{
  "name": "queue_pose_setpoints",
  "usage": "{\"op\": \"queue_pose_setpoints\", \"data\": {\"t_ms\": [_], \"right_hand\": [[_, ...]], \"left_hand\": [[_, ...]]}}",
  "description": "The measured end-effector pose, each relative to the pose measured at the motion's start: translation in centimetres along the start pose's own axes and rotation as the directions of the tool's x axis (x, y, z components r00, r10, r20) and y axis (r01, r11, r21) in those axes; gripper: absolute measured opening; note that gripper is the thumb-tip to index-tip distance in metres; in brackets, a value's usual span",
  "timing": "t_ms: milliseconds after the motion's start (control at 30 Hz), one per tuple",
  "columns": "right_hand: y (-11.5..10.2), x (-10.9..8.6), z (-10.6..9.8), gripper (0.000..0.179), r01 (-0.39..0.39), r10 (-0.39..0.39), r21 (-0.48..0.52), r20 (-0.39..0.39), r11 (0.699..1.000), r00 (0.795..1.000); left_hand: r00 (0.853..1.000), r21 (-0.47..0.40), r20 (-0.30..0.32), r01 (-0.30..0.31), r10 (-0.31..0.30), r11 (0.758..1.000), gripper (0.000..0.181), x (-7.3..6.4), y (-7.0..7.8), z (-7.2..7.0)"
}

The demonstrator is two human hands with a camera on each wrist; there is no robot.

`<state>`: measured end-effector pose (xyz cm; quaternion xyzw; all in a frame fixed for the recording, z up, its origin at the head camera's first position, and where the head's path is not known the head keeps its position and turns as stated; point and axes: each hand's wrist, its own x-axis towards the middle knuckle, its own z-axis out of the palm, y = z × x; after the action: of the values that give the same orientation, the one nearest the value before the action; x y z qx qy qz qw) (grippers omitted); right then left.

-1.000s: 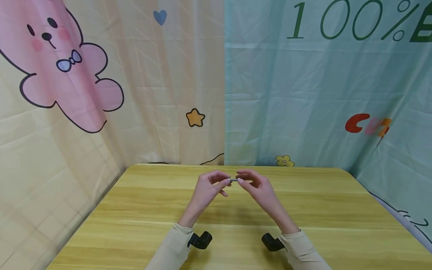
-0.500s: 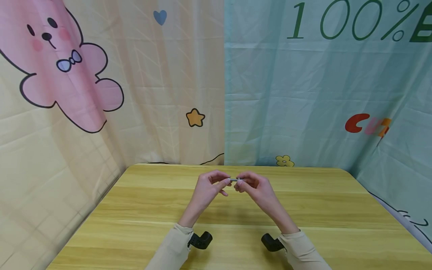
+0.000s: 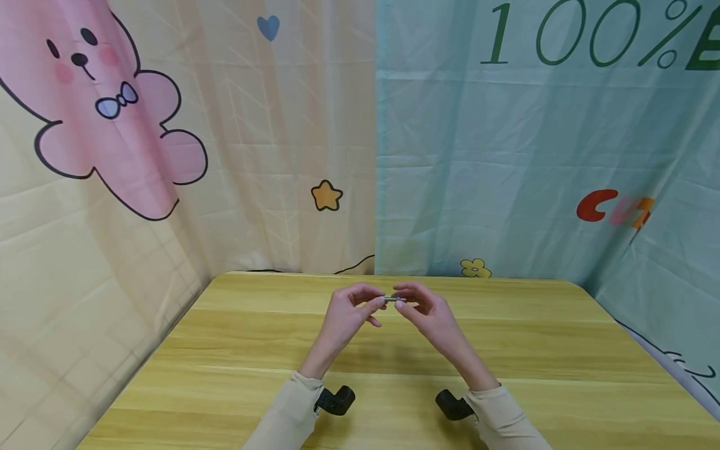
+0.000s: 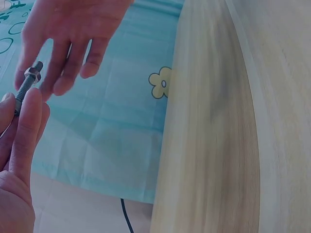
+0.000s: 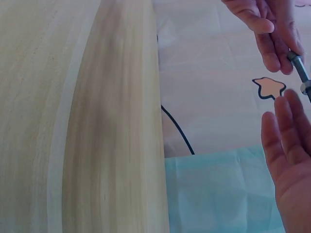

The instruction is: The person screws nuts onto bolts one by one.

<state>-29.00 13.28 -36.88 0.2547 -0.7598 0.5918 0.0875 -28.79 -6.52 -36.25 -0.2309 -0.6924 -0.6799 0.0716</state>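
Observation:
Above the table, my left hand [image 3: 354,312] pinches one end of a grey metal bolt [image 4: 24,91] between thumb and fingers. A hex nut [image 4: 32,74] sits on the bolt's thread, short of its free tip. My right hand [image 3: 430,315] is at that free end, with its thumb and index finger parted around the nut. In the left wrist view the right hand's fingers [image 4: 63,63] are fairly straight and spread. The right wrist view shows the bolt [image 5: 300,68] running down from the left fingers to the nut [image 5: 305,87] at the frame's edge.
A wood-grain table [image 3: 270,375] spreads under both arms. Printed curtains [image 3: 484,156] hang behind its far edge and at the sides. Black wrist mounts [image 3: 335,400] stick out from the cuffs. A dark line [image 5: 177,128] shows beyond the table edge.
Half a second ago the right fingers were curled in around the bolt's nut end; now they have spread apart and the nut shows between them. The left hand keeps its hold, almost still.

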Motion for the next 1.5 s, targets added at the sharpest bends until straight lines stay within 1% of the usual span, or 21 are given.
{"op": "queue_pose_setpoints", "data": {"t_ms": [67, 100, 133, 200, 300, 467, 567, 700, 800, 867, 967, 1133, 1233, 1333, 1500], "right_hand": [[-0.1, 0.0, -0.1, 0.024, 0.019, -0.019, 0.003, 0.01, 1.0, 1.0], [-0.1, 0.0, -0.2, 0.023, 0.026, -0.026, 0.0, 0.013, 1.0, 1.0], [0.4, 0.1, -0.3, 0.021, 0.04, -0.04, 0.008, 0.016, 0.999, 0.999], [0.5, 0.2, -0.3, 0.019, 0.046, -0.046, 0.018, 0.015, 0.999, 0.999], [0.6, 0.2, -0.4, 0.019, 0.045, -0.045, 0.013, 0.014, 0.999, 0.999], [0.7, 0.0, -0.4, 0.021, 0.028, -0.028, 0.027, 0.019, 0.999, 0.999], [0.8, 0.1, -0.3, 0.019, 0.016, -0.016, 0.019, 0.004, 1.0, 1.0], [0.9, 0.2, 0.0, 0.025, -0.004, 0.004, 0.007, -0.021, 1.0, 1.0], [0.9, 0.2, 0.1, 0.028, -0.02, 0.02, 0.011, -0.029, 1.0, 0.999], [0.8, 0.2, 0.1, 0.026, -0.019, 0.019, 0.006, -0.035, 1.0, 0.999], [0.5, 0.1, -0.1, 0.022, 0.012, -0.012, -0.003, -0.035, 1.0, 0.999], [0.3, 0.1, -0.4, 0.024, 0.092, -0.093, -0.023, -0.005, 0.995, 0.996], [0.4, 0.2, -0.4, 0.021, 0.108, -0.108, -0.043, 0.012, 0.993, 0.994], [0.6, 0.2, -0.4, 0.02, 0.095, -0.094, -0.06, 0.025, 0.994, 0.995], [0.6, 0.1, -0.4, 0.019, 0.039, -0.037, -0.053, 0.022, 0.998, 0.999]], "left_hand": [[1.0, -0.005, -0.003, -0.014, 0.014, 1.0, 0.015, 0.0, -0.1, 0.0], [1.0, -0.007, -0.005, -0.015, 0.015, 1.0, 0.016, 0.1, -0.5, -0.1], [1.0, -0.007, -0.006, -0.012, 0.012, 1.0, 0.016, 0.3, -0.9, -0.2], [1.0, -0.006, -0.001, -0.015, 0.015, 1.0, 0.015, 0.3, -0.9, -0.2], [1.0, -0.007, 0.001, -0.015, 0.015, 1.0, 0.015, 0.2, -0.8, -0.2], [1.0, -0.007, -0.004, -0.008, 0.008, 1.0, 0.018, 0.2, -0.7, -0.1], [1.0, -0.006, 0.003, -0.009, 0.009, 1.0, 0.018, 0.1, -0.8, 0.0], [1.0, -0.009, 0.018, -0.011, 0.011, 1.0, 0.017, 0.1, -0.9, 0.1], [1.0, -0.009, 0.012, -0.008, 0.008, 1.0, 0.017, 0.1, -0.8, 0.1], [1.0, -0.006, 0.006, -0.008, 0.008, 1.0, 0.017, 0.1, -0.7, 0.1], [1.0, -0.005, 0.001, -0.013, 0.013, 1.0, 0.015, 0.1, -0.6, 0.0], [1.0, -0.018, 0.005, -0.019, 0.019, 1.0, 0.014, 0.1, -0.6, -0.1], [1.0, -0.022, 0.013, -0.017, 0.017, 1.0, 0.013, 0.1, -0.5, -0.1], [1.0, -0.02, 0.018, -0.021, 0.021, 1.0, 0.012, 0.2, -0.6, -0.1], [0.999, -0.016, 0.019, -0.026, 0.026, 1.0, 0.013, 0.2, -0.6, 0.0]]}}
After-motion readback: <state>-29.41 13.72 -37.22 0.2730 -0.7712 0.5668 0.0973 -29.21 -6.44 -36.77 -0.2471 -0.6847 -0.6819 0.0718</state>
